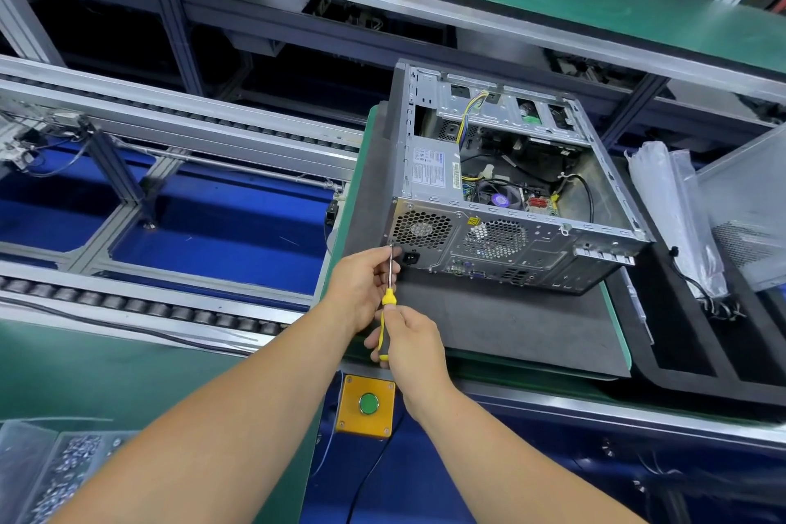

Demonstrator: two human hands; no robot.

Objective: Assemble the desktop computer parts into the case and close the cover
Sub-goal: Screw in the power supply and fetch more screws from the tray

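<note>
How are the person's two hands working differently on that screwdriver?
The left hand pinches the thin metal shaft near the tip, close to the computer case; the right hand wraps the yellow-and-black handle, nearer the body. Both hold the same screwdriver, aimed at the case's rear panel.

The computer case (510,191) lies on its side on the mat (489,328), directly ahead of both hands. The left hand (361,289) sits ahead of the right hand (408,340), with the screwdriver (388,302) between them. The push-button box (366,404) is behind the right hand. The tray of screws (64,468) lies far left; the plastic bags (676,217) lie far right
</note>
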